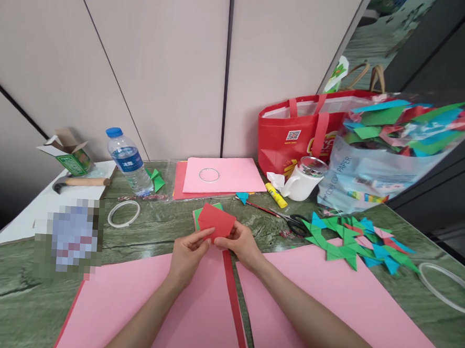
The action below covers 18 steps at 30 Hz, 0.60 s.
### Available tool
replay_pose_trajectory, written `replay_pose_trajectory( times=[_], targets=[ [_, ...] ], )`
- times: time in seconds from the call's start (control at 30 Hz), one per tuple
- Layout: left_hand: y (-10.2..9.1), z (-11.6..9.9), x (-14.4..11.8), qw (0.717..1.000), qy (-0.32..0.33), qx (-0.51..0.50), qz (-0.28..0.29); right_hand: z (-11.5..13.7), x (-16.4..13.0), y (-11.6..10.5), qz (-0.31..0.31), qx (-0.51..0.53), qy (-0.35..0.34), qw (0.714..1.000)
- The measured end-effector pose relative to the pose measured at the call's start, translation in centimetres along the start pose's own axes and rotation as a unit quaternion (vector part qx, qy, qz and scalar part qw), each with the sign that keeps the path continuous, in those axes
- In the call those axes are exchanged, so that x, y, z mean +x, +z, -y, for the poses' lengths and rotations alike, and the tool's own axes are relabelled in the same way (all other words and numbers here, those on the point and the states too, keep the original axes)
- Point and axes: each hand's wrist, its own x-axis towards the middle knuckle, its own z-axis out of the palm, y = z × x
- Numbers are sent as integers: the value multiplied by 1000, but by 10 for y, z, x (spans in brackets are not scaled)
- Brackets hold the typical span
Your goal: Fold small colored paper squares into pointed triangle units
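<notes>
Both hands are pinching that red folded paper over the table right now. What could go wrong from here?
1. The left hand and right hand pinch only the lower edge of the red folded paper piece, so it may slip or crease crooked.
2. The open black-handled scissors lie just beyond the right hand; a sideways reach could catch the blades.
3. The loose pile of green, blue and pink folded paper pieces sits near the right forearm and could be swept off.

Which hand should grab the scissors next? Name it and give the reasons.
Right, probably. The scissors lie on the table to the right of the right hand, apart from it. The left hand sits farther away and would have to cross over. Both hands pinch the red paper.
</notes>
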Motion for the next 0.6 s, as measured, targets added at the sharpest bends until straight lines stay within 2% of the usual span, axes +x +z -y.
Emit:
replay_pose_trajectory(
  times=[0.07, 0.2, 0.4, 0.6],
  targets=[
    [0, -2, 0, 1000, 8, 8, 5, 1, -1, 1, 13, -15, -7, 1000],
    [-4, -4, 1, 1000, 2, 19, 19, 0, -2, 0, -2, -21, -13, 1000],
    [-17, -5, 8, 997, -18, 11, 72, -4, 1, -3, 32, 32, 33, 998],
    [-25, -10, 12, 996, -42, -12, 72, -4, 1, -2, 37, 59, 56, 996]
  ],
)
